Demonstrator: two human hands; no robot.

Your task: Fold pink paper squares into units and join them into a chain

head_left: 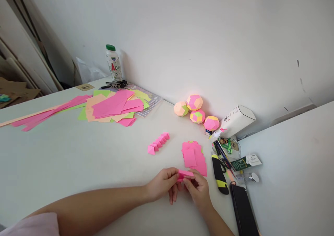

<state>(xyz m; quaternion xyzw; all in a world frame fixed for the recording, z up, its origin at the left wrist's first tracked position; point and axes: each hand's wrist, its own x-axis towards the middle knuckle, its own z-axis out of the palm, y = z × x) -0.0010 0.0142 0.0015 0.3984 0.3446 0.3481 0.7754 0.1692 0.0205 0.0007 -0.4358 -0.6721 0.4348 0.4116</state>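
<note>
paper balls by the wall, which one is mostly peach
The leftmost paper ball: peach fills most of its visible side, while pink shows clearly on the other three.

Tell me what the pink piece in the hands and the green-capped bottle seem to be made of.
Pink piece: likely matte paper, by its thin edges and flat, shineless colour. Green-capped bottle: probably smooth plastic, by its opaque, printed white body.

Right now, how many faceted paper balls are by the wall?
4: the leftmost ball, the topmost ball, the middle ball below it in view, and the rightmost ball. Others could hide behind.
</note>
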